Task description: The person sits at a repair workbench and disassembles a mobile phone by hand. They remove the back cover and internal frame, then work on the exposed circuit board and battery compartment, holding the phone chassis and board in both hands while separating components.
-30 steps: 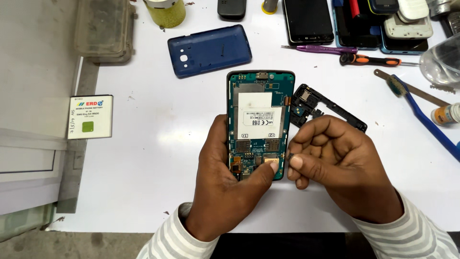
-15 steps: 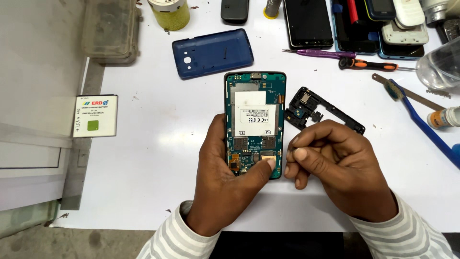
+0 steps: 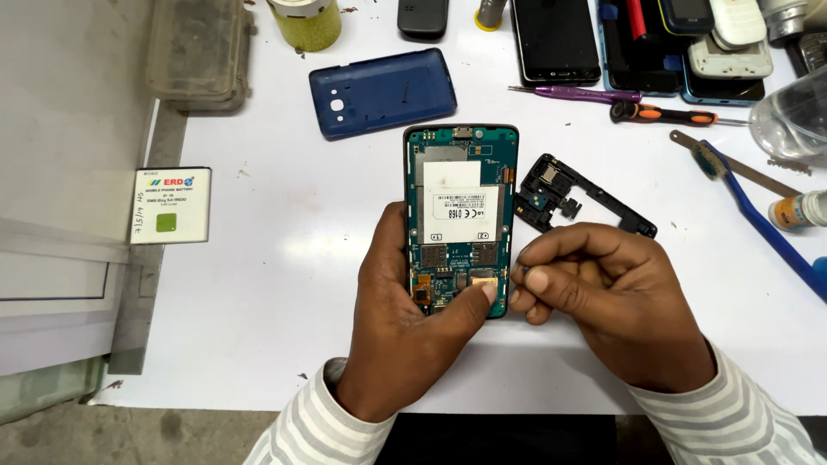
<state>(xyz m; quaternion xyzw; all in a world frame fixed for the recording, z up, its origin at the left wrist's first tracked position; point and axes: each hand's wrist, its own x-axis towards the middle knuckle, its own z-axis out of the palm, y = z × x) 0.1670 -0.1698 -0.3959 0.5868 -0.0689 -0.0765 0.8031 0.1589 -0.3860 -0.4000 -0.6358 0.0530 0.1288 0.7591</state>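
Now | L hand (image 3: 405, 336) grips opened phone (image 3: 461, 215), thumb on board | R hand (image 3: 603, 301) fingers pinched, maybe tiny screw, unclear | risk: part drops, thumb stresses board

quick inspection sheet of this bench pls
surface: white table, a few specks
job's things: opened phone, circuit board exposed; blue back cover and black inner frame lie apart
clutter: battery at left edge, screwdrivers, blue brush, other phones
grips: left hand holds the phone, thumb on its lower board; right hand pinches something tiny, too small to tell
cables: nothing seen
surroundings: grey ledge at left
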